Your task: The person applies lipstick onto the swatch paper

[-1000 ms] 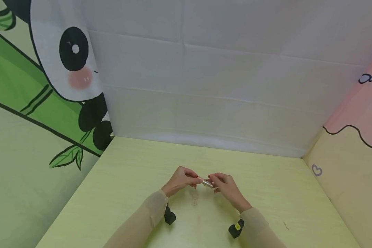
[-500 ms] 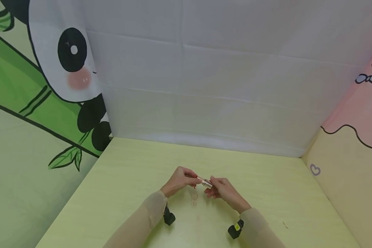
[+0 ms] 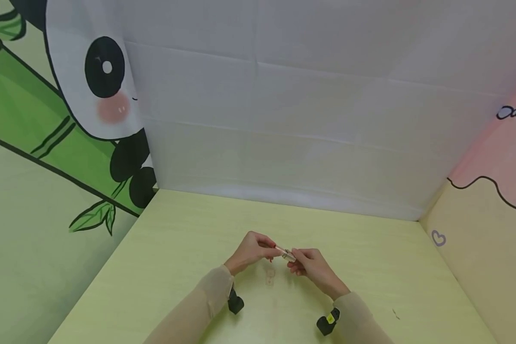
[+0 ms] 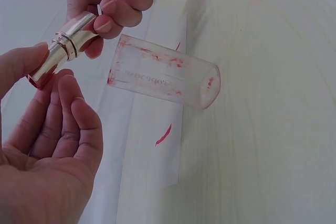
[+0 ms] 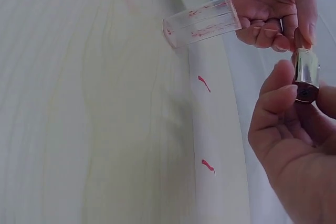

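Both hands hold a shiny gold lipstick tube (image 3: 288, 256) above the table, a hand at each end. My left hand (image 3: 250, 252) pinches one end between thumb and fingers; red colour shows at that end in the left wrist view. Around the other end, the right hand (image 3: 317, 270) has its thumb and curled fingers, and a dark base shows there in the right wrist view. Below the hands, a clear cap (image 4: 163, 72) with faint lettering and red smears lies on its side on the table.
Beneath the cap is a pale strip (image 4: 147, 166) with red streaks (image 4: 164, 135). A small thin dark mark (image 3: 396, 314) is on the table (image 3: 189, 229) at the right. A white sheet (image 3: 284, 119) hangs behind, with printed side walls left and right.
My right hand has shifted slightly downward and its fingers have settled afresh around the lipstick tube. The left hand keeps nearly the same place. The cap has not moved.
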`<state>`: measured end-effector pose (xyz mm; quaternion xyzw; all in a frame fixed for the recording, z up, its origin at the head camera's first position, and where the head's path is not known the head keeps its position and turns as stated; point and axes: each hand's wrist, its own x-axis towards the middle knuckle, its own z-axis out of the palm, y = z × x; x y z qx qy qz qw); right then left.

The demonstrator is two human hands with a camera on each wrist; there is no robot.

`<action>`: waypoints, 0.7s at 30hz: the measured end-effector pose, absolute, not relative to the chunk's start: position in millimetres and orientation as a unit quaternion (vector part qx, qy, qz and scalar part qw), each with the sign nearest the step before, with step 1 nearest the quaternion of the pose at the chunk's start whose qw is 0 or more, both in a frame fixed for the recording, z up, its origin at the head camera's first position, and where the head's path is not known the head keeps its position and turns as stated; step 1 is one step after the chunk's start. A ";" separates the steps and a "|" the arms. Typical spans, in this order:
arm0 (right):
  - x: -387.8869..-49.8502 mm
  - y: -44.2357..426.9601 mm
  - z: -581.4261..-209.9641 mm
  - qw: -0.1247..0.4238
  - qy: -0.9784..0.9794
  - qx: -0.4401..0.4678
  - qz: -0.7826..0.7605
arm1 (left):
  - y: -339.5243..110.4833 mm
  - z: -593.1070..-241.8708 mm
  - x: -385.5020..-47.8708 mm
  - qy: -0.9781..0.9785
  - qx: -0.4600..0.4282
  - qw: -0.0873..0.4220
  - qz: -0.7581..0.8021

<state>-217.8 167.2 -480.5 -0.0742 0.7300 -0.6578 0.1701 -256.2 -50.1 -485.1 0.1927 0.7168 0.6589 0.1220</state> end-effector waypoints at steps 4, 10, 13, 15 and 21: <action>-219.1 169.1 -482.1 0.165 0.723 -0.076 -0.666 | -47.8 -473.9 -249.8 0.720 0.200 0.113 0.655; -221.9 171.8 -483.1 0.150 0.724 -0.071 -0.670 | -44.3 -484.5 -256.2 0.727 0.197 0.099 0.651; -222.8 172.8 -482.6 0.139 0.732 -0.073 -0.662 | -43.4 -492.5 -261.8 0.730 0.190 0.100 0.649; -223.2 173.3 -482.3 0.136 0.735 -0.073 -0.660 | -43.0 -492.5 -262.1 0.731 0.190 0.100 0.647; -224.5 176.0 -483.3 0.132 0.736 -0.076 -0.659 | -42.4 -492.3 -262.1 0.732 0.191 0.099 0.646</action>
